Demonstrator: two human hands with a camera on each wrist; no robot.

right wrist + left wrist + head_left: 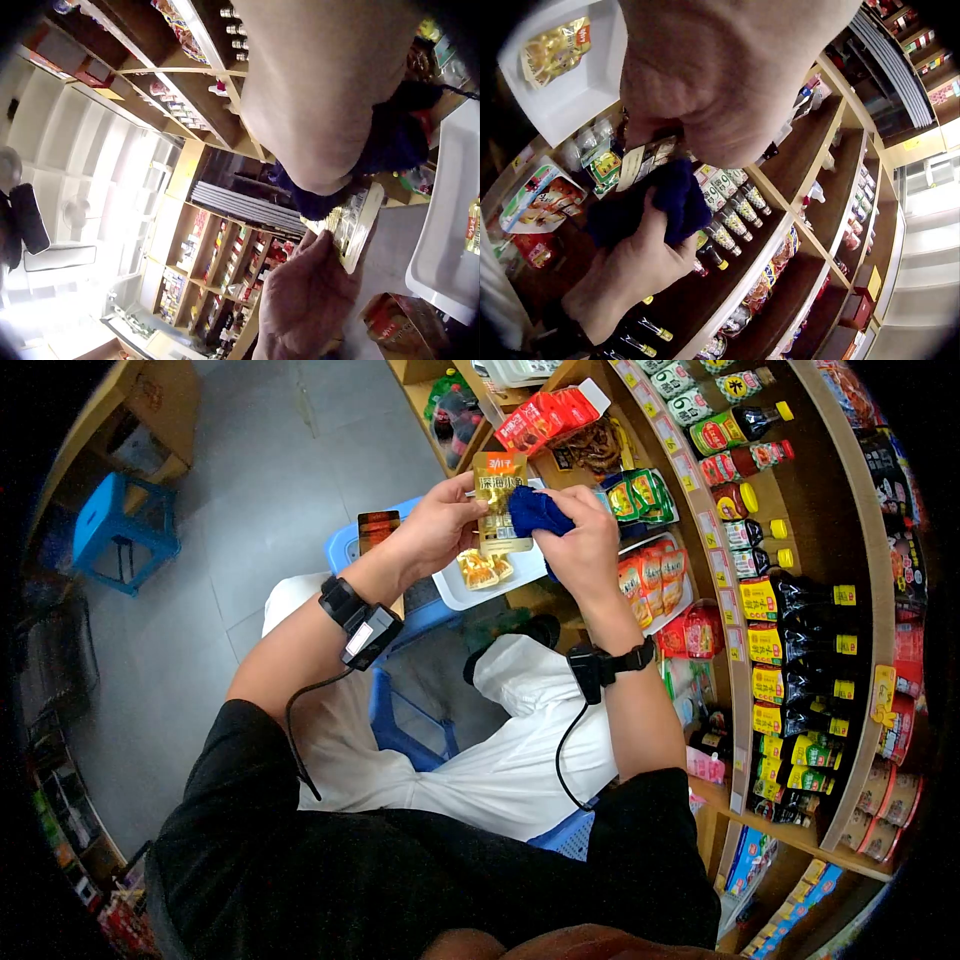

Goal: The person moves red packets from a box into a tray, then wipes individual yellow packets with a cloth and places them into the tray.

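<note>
My left hand [442, 525] pinches a gold snack pouch [497, 485] by its left side, thumb across the front. A bunched dark-blue cloth [540, 513] is gripped in my right hand [588, 550] and lies against the pouch's right side. In the left wrist view the cloth [656, 202] shows under the right hand's fingers. The right wrist view shows the pouch [358, 229] edge-on, its lower part between the left thumb and fingers. Below the hands, a white tray [470, 600] holds several small gold packets [485, 568].
A blue stool [340, 550] under the tray also bears a dark brown packet [378, 528]. Shelves at right carry sauce bottles [765, 600] and a tray of orange packets [655, 580]. A red box [550, 418] sits beyond the pouch. Another blue stool [125, 530] stands on the left.
</note>
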